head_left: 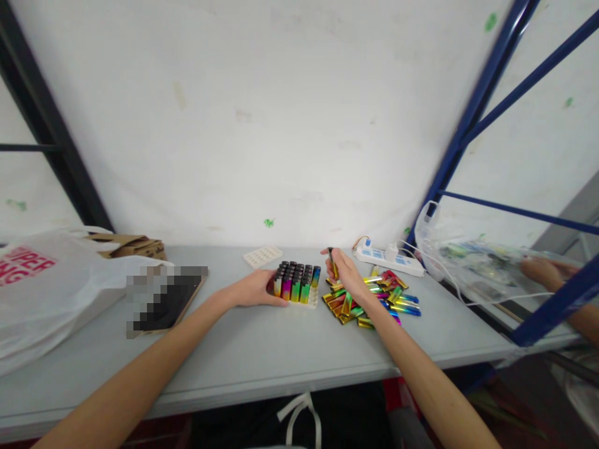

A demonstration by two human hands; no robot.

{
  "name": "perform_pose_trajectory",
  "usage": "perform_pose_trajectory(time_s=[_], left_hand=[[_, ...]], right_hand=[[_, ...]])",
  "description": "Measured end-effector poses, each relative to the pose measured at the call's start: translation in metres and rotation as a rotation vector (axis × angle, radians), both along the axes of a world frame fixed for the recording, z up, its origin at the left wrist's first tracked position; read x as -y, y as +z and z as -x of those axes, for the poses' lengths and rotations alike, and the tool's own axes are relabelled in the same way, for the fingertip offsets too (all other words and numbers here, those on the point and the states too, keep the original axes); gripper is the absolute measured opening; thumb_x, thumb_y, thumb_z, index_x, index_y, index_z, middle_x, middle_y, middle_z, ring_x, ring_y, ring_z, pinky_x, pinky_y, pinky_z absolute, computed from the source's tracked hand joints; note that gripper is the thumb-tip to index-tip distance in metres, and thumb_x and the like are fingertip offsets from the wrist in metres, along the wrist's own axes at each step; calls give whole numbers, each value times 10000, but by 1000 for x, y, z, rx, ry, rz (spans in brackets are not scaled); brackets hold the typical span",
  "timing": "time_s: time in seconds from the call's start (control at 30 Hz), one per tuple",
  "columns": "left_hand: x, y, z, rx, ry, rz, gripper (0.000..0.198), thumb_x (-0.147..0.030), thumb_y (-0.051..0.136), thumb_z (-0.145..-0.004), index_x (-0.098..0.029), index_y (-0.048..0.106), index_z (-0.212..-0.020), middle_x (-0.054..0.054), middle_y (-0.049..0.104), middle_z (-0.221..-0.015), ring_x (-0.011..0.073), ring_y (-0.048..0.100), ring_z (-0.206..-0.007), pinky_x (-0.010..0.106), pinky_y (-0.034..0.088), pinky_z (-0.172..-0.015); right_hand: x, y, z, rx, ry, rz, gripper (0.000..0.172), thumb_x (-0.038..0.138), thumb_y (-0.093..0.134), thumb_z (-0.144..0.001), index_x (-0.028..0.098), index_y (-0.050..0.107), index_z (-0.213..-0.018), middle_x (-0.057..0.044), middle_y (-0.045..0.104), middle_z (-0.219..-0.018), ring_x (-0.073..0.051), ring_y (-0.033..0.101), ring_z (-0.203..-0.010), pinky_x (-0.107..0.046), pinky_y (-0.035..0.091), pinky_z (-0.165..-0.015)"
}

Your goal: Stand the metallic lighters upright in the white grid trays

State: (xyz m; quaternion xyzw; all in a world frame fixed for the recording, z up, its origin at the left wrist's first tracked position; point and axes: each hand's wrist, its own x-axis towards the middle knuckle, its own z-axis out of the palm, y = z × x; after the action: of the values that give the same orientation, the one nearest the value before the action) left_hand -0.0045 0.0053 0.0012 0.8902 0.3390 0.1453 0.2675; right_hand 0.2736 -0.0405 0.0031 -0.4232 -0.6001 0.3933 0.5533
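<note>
Upright lighters point(292, 279) with black tops and shiny coloured bodies stand in rows in a white tray point(312, 299). Several holes along the tray's right side hold nothing. My left hand point(255, 288) grips the left side of this block, thumb at the near edge and fingers behind. To the right, my right hand point(346, 273) pinches one gold lighter point(334, 264), black end up, above a loose pile. That pile of metallic lighters point(374, 299) in gold, red, green and blue lies under and beside my right wrist; my forearm hides part of it.
Behind the lighters lies another white holed tray point(262, 256). A white power strip point(390, 259) with cables sits by the wall. On the left are a phone-like dark device point(175, 302) and a plastic bag point(56, 293). Blue frame bars point(468, 131) rise at right; another person's hand point(545, 271) is beyond.
</note>
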Motion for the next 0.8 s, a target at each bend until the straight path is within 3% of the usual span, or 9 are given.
perform_pose_trajectory(time_s=[0.07, 0.17, 0.3, 0.5, 0.8], left_hand=[[1, 1, 0, 8, -7, 11, 659, -632, 784, -707, -158, 639, -1142, 58, 717, -1092, 253, 660, -953, 309, 509, -813], [1, 0, 0, 4, -8, 2, 637, -627, 776, -715, -153, 644, -1119, 61, 716, -1066, 255, 656, -943, 305, 501, -798], [-2, -3, 1, -14, 5, -23, 647, -650, 764, -712, -151, 645, -1107, 62, 713, -1025, 246, 649, -890, 293, 479, -731], [-2, -3, 0, 6, -8, -7, 631, -625, 776, -721, -153, 651, -1121, 60, 724, -1042, 238, 658, -889, 294, 488, -748], [-1, -2, 0, 28, -13, 13, 654, -610, 793, -710, -160, 641, -1158, 64, 724, -1089, 243, 662, -927, 300, 502, -790]], right_hand=[[5, 3, 0, 122, -9, -106, 475, 665, 548, -912, 212, 612, -1038, -5, 551, -803, -140, 539, -685, -238, 468, -592], [10, 5, -1, 321, -98, -255, 369, 573, 629, -904, 206, 641, -940, -44, 610, -924, -173, 580, -853, -263, 502, -737], [10, 0, -2, 495, -95, -282, 302, 505, 604, -951, 207, 647, -979, 2, 604, -725, -154, 545, -654, -263, 435, -654], [5, -8, -6, 663, -2, -286, 251, 466, 614, -965, 225, 630, -1032, -8, 676, -741, -172, 591, -637, -264, 405, -638], [1, -3, -16, 787, 83, -253, 353, 504, 594, -977, 203, 646, -800, 4, 637, -633, -141, 519, -563, -239, 330, -577]])
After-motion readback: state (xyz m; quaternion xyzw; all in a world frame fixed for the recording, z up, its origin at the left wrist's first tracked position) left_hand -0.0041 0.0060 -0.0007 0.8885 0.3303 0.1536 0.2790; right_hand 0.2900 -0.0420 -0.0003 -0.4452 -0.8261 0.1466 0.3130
